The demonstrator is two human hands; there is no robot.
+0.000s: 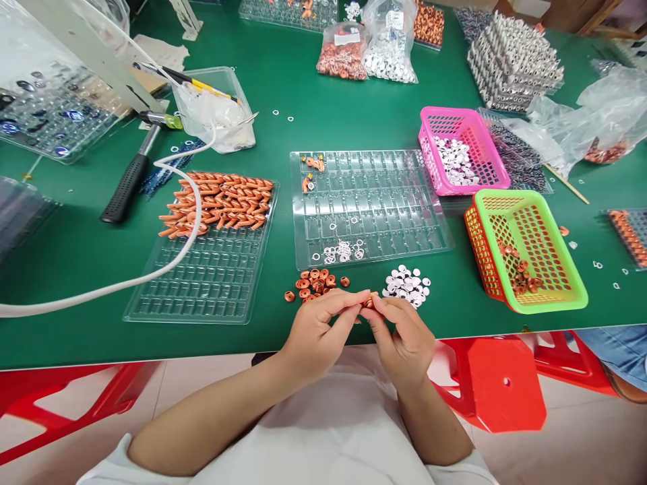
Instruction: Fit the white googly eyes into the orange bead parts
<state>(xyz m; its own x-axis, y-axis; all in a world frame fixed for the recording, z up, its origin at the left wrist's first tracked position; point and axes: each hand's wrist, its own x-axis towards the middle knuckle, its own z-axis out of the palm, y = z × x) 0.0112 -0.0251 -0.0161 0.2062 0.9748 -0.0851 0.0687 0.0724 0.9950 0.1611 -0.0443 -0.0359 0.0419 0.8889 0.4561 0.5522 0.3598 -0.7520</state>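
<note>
Both hands meet at the table's front edge, pinching a small copper-coloured part (368,302) between their fingertips. My left hand (321,330) holds it from the left, my right hand (403,337) from the right; the fingers hide much of it. Just beyond my left hand lies a pile of round copper pieces (314,283). White round pieces (406,283) are heaped beyond my right hand. Farther back, a clear compartment tray (374,202) bears a few copper parts (314,164) at its upper left and small white rings (344,251) along its front.
A clear tray (197,283) of copper parts stands left, crossed by a white cable (195,232). A hammer (126,182) lies farther left. To the right are a pink basket (468,114) and a green basket (576,283). Bags (389,47) stand behind. Red stools (505,384) are below the table.
</note>
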